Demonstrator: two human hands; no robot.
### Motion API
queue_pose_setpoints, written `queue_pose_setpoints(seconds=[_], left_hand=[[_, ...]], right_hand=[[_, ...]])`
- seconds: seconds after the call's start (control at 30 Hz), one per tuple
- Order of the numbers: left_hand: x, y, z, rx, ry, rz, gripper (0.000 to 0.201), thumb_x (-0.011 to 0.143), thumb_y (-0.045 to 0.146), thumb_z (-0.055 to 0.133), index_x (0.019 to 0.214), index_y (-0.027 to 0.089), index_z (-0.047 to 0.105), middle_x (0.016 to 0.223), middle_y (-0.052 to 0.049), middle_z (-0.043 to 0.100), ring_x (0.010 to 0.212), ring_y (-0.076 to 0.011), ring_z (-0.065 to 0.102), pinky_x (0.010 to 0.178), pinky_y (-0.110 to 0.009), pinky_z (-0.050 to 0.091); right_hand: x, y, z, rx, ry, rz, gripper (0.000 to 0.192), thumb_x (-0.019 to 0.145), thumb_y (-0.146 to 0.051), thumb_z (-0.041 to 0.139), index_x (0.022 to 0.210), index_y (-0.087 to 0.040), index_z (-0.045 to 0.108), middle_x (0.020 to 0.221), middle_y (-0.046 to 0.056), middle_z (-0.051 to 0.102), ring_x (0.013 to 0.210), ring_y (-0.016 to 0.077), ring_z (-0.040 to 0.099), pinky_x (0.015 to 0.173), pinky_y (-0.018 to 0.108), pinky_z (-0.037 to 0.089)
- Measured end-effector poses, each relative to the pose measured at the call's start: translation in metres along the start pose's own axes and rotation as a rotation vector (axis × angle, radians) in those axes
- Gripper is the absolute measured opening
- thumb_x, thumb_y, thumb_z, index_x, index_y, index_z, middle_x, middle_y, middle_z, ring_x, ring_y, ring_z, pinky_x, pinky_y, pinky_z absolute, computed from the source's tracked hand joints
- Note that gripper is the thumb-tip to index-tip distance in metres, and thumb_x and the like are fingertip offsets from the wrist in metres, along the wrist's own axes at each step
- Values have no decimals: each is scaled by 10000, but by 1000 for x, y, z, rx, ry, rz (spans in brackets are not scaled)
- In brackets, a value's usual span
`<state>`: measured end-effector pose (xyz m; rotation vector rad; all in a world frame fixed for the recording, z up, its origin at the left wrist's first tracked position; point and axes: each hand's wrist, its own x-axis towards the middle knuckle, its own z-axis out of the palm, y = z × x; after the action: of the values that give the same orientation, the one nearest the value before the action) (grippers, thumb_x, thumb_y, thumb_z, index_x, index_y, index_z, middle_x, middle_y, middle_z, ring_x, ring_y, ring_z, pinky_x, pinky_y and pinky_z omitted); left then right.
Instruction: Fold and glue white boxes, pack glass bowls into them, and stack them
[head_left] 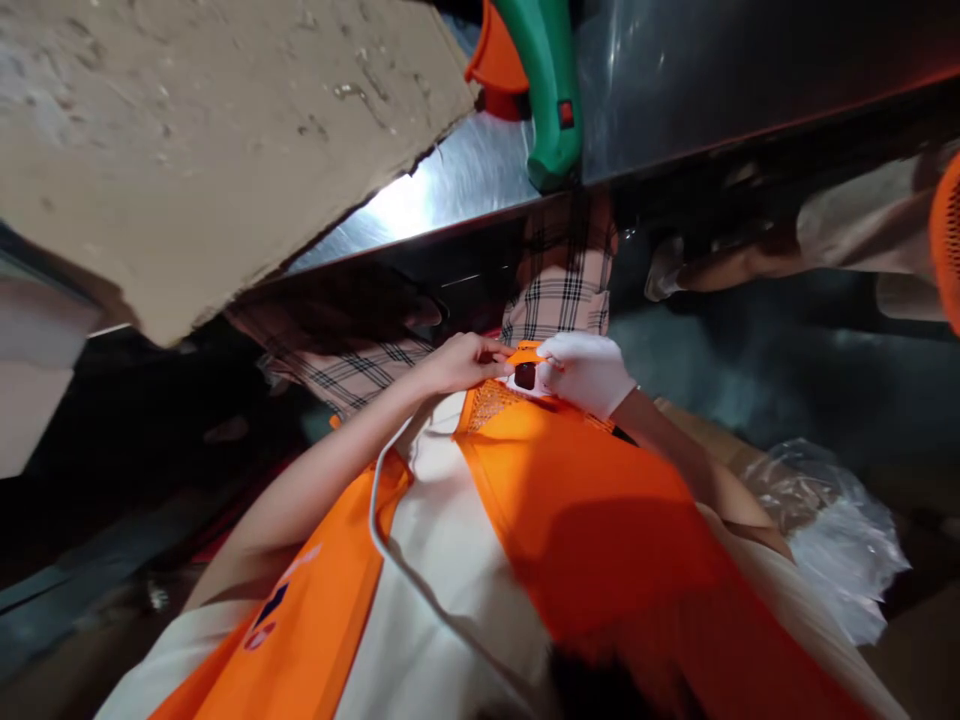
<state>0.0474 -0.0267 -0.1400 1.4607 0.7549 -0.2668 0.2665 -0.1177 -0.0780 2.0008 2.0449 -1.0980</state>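
Observation:
At my waist, the fingers of my bare left hand (465,362) pinch the lower edge of the orange vest (570,470) I wear. My right hand (589,372), in a white glove, grips the same hem from the other side. Between them, against the vest's mesh, sits a small white item with a dark square face (525,375); its kind is unclear. A pale cable (382,540) runs from near my left hand up across my light shirt (450,590).
A brown cardboard sheet (225,130) with glossy patches overhangs a metal table (645,90). On that table lies a green tool handle (555,110) with a red switch, beside an orange object (499,60). Clear plastic (840,540) lies at right. Another person's leg (750,268) shows there too.

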Motion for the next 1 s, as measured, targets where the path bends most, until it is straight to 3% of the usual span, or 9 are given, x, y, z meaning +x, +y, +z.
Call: queue_pose_setpoints(seconds=[0.17, 0.27, 0.37, 0.47, 0.57, 0.6, 0.7, 0.83, 1.0], left_hand=[[3, 14, 2, 85, -61, 69, 540, 938, 565, 642, 1226, 143, 816, 1020, -86, 843, 917, -267, 764, 806, -304, 561], [-29, 44, -12, 156, 83, 174, 516, 927, 541, 695, 1271, 172, 801, 1132, -120, 842, 1028, -314, 789, 852, -344, 603], [-109, 70, -37, 125, 474, 401, 427, 1017, 477, 626, 1381, 284, 738, 1336, -110, 789, 1199, -293, 769, 995, -395, 622], [-204, 76, -64, 78, 878, 563, 320, 1029, 450, 629, 1290, 343, 780, 1155, -83, 844, 1023, -279, 818, 888, -400, 669], [-275, 53, -109, 138, 1917, 101, 402, 962, 543, 689, 1213, 244, 785, 1184, -127, 820, 1210, -374, 745, 1117, -615, 542], [-292, 39, -128, 150, 2078, -163, 558, 920, 575, 722, 1306, 173, 733, 1348, -188, 752, 1367, -439, 641, 1179, -699, 444], [-322, -4, -181, -106, 2013, -621, 1028, 691, 706, 875, 1392, 7, 599, 1468, -334, 623, 1455, -536, 533, 1096, -706, 463], [-327, -31, -203, -114, 1819, -556, 525, 755, 560, 845, 1065, 154, 722, 1242, -252, 775, 1244, -472, 711, 980, -544, 576], [-327, -36, -176, -1, 2199, -511, 468, 872, 460, 717, 1224, 163, 635, 1361, -252, 709, 1279, -464, 671, 1072, -678, 508]], right_hand=[[2, -14, -14, -6, -145, -132, 194, 994, -316, 644, 903, -199, 769, 910, 52, 784, 775, 175, 671, 687, 263, 443], [-4, -17, -39, -16, -174, -234, 225, 995, -343, 657, 845, -238, 788, 854, 9, 800, 727, 161, 698, 673, 240, 503], [-9, -12, -72, 137, -174, -389, 196, 980, -390, 666, 967, -281, 828, 994, 9, 842, 899, 196, 777, 825, 286, 613], [6, -12, -106, 221, 50, -433, 287, 1016, -386, 595, 1158, -279, 820, 1167, 66, 838, 1078, 256, 797, 981, 405, 647], [42, -38, -127, 246, 388, -462, 307, 1041, -378, 565, 1213, -268, 794, 1213, 105, 821, 1111, 289, 797, 1002, 474, 657], [54, -53, -129, 252, 441, -503, 304, 1047, -369, 559, 1217, -264, 787, 1209, 110, 820, 1103, 288, 798, 991, 473, 662], [76, -105, -121, 169, 375, -760, 297, 1048, -321, 558, 1240, -252, 774, 1213, 110, 818, 1113, 281, 793, 983, 466, 660], [81, -141, -105, -38, 253, -1013, 263, 1023, -271, 586, 1194, -242, 784, 1148, 89, 837, 1048, 285, 803, 927, 469, 660], [74, -113, -103, 45, 389, -897, 263, 1037, -274, 559, 1179, -262, 779, 1135, 74, 837, 1014, 271, 810, 882, 444, 674]])
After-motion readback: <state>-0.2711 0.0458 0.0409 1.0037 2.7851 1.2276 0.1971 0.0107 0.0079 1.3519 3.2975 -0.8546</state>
